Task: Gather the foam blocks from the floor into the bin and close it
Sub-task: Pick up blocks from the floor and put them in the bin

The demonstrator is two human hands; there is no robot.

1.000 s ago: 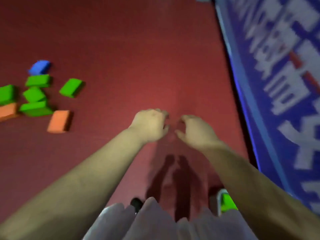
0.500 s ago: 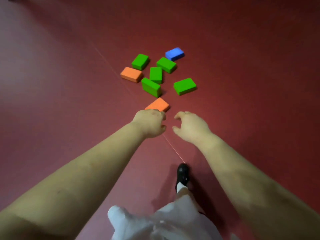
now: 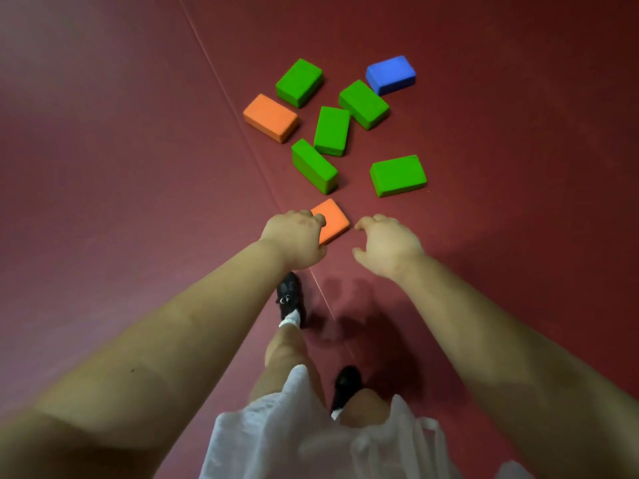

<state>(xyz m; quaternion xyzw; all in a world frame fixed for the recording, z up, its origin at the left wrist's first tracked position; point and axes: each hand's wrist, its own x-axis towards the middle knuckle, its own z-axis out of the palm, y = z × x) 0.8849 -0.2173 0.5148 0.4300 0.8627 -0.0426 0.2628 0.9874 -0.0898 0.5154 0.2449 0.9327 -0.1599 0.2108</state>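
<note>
We have swung away from the blue banner and now stand over the scattered foam blocks, closer than half a second ago. Our left hand (image 3: 294, 240) and right hand (image 3: 385, 245) reach out side by side, fingers loosely curled and holding nothing. The near orange block (image 3: 333, 219) lies just beyond the left fingertips, partly hidden by them; whether they touch it we cannot tell. Five green blocks (image 3: 332, 131), a second orange block (image 3: 270, 117) and the blue block (image 3: 390, 74) lie farther out. The bin is out of sight, so gathering seems barely resumed.
</note>
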